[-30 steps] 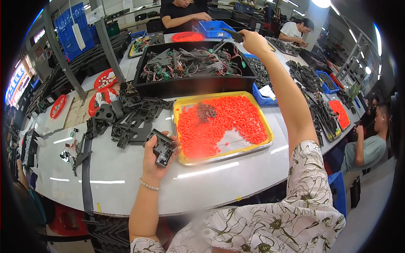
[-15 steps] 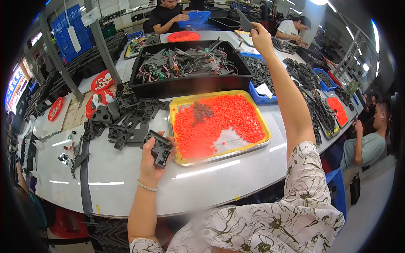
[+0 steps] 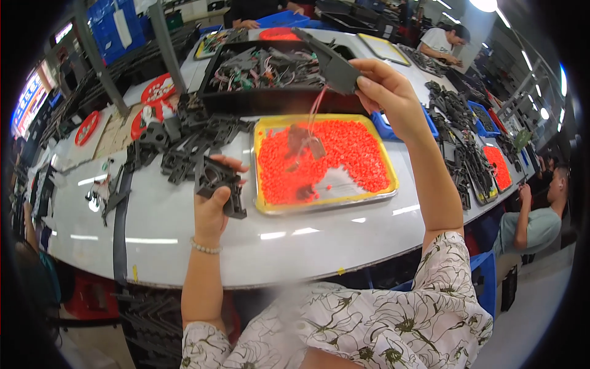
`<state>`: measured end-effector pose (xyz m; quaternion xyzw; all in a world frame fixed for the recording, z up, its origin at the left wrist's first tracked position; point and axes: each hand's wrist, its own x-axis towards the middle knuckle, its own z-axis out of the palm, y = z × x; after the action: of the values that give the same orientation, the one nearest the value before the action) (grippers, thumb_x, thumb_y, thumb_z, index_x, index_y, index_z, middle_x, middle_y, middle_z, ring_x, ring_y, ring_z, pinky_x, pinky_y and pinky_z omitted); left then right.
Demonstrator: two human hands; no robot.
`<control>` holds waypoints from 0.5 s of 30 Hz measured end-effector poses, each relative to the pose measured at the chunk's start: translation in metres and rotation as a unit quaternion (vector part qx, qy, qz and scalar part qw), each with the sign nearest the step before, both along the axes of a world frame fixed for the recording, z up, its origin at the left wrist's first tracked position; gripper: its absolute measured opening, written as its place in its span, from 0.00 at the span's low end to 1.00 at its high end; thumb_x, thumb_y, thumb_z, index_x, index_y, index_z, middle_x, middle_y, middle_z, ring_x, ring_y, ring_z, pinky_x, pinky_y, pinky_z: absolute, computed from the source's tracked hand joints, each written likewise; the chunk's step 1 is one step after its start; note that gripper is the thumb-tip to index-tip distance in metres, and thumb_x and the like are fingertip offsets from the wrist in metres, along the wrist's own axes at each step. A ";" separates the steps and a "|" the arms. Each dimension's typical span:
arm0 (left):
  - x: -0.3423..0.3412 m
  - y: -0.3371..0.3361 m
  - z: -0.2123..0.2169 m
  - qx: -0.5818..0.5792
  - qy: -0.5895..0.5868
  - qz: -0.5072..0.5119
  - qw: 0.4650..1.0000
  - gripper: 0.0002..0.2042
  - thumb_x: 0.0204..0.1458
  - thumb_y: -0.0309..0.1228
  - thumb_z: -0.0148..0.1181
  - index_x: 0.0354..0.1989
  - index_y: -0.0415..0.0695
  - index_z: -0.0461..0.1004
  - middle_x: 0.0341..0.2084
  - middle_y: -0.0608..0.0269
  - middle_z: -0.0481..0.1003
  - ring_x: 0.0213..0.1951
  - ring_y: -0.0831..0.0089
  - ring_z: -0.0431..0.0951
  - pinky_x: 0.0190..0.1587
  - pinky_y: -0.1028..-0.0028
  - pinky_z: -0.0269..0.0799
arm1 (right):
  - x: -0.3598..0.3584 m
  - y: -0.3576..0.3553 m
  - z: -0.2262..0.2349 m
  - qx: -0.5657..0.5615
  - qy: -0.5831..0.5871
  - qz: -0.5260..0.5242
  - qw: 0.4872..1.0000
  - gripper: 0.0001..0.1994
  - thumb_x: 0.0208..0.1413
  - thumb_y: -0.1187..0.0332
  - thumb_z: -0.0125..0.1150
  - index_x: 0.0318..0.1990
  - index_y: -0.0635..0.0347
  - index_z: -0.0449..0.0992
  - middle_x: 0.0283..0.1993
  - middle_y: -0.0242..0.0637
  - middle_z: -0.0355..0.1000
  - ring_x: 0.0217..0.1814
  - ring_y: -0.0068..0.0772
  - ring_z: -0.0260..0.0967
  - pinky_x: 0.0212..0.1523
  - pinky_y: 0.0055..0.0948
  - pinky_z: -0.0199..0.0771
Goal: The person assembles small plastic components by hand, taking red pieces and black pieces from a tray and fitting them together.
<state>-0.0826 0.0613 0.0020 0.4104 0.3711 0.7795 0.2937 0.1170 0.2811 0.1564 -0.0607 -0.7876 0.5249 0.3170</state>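
My left hand (image 3: 211, 212) is closed around a dark grey plastic housing (image 3: 216, 178) with a round recess, held above the white table. In my raised right hand (image 3: 393, 95), thumb and fingers pinch the wide end of a long dark plastic part (image 3: 332, 64). Thin reddish wires (image 3: 314, 111) hang from it over a yellow-rimmed tray (image 3: 392, 175) of small orange-red plastic pieces (image 3: 356, 141). Something small and greyish at the wires' lower end is blurred.
Behind the tray stands a black bin (image 3: 246, 104) of wired dark parts. More dark housings (image 3: 184, 160) lie piled left of the tray. A blue bin (image 3: 386, 129) sits at its right. People work at the far side and right, one in a grey-green shirt (image 3: 531, 227).
My right hand has come down and nearer, bringing the long dark part with its wires over the tray. My left hand has shifted slightly and the housing is turned. The whole view has tilted.
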 end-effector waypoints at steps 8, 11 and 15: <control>0.041 -0.022 0.017 -0.054 0.032 -0.084 0.995 0.39 0.27 0.29 0.75 0.54 0.40 0.62 0.39 0.63 0.72 0.42 0.77 0.72 0.46 0.77 0.67 | 0.014 -0.088 -0.042 0.096 -0.052 0.061 0.992 0.10 0.54 0.75 0.51 0.43 0.67 0.71 0.34 0.36 0.73 0.34 0.23 0.71 0.38 0.21 0.69; 0.050 -0.036 0.014 -0.067 0.030 -0.058 0.996 0.39 0.27 0.27 0.75 0.54 0.40 0.62 0.41 0.63 0.71 0.42 0.77 0.71 0.46 0.77 0.68 | 0.012 -0.104 -0.047 0.181 -0.067 0.051 0.980 0.10 0.52 0.76 0.54 0.42 0.65 0.72 0.30 0.37 0.73 0.31 0.25 0.72 0.33 0.22 0.70; 0.058 -0.044 0.014 -0.090 -0.011 -0.099 0.991 0.38 0.28 0.24 0.74 0.53 0.38 0.61 0.43 0.62 0.69 0.43 0.75 0.71 0.45 0.75 0.70 | 0.010 -0.117 -0.055 0.185 -0.062 0.053 0.979 0.12 0.48 0.77 0.58 0.42 0.66 0.72 0.33 0.37 0.73 0.30 0.22 0.70 0.32 0.19 0.68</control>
<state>-0.0243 0.0177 0.0163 0.4086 0.3940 0.7143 0.4093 0.1266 0.1642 0.1013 0.0091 -0.8914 0.3811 0.2452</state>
